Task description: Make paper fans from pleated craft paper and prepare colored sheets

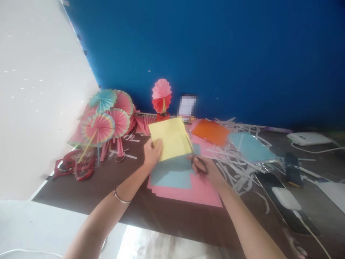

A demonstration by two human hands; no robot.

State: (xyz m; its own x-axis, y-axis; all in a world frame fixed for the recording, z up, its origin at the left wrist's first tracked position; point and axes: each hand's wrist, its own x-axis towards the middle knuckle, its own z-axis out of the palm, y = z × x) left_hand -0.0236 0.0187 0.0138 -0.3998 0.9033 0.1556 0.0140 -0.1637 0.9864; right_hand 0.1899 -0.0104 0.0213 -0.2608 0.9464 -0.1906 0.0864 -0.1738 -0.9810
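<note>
Clustering paper fans [97, 128]: pink, blue and multicoloured at the rim; they overlap, so several are part hidden
Left hand [152, 153]: grasping the yellow sheet [171, 138] at its lower-left edge
Yellow sheet: tilted over the light-blue sheet [169, 178] and pink sheets [201, 197], masking part of both; trimming its right edge seems the step in hand
Pixelated panel [187, 106]: behind the yellow sheet; unreadable
Scissors [200, 165]: at that right edge; blades blurred, so whether they bite I cannot tell; another cut would call for a taut sheet and aligned blades
Right hand [211, 169]: grasping the scissors' dark loops; fingertips hard to make out
White strips [237, 180]: tangled; single pieces indistinct
</note>
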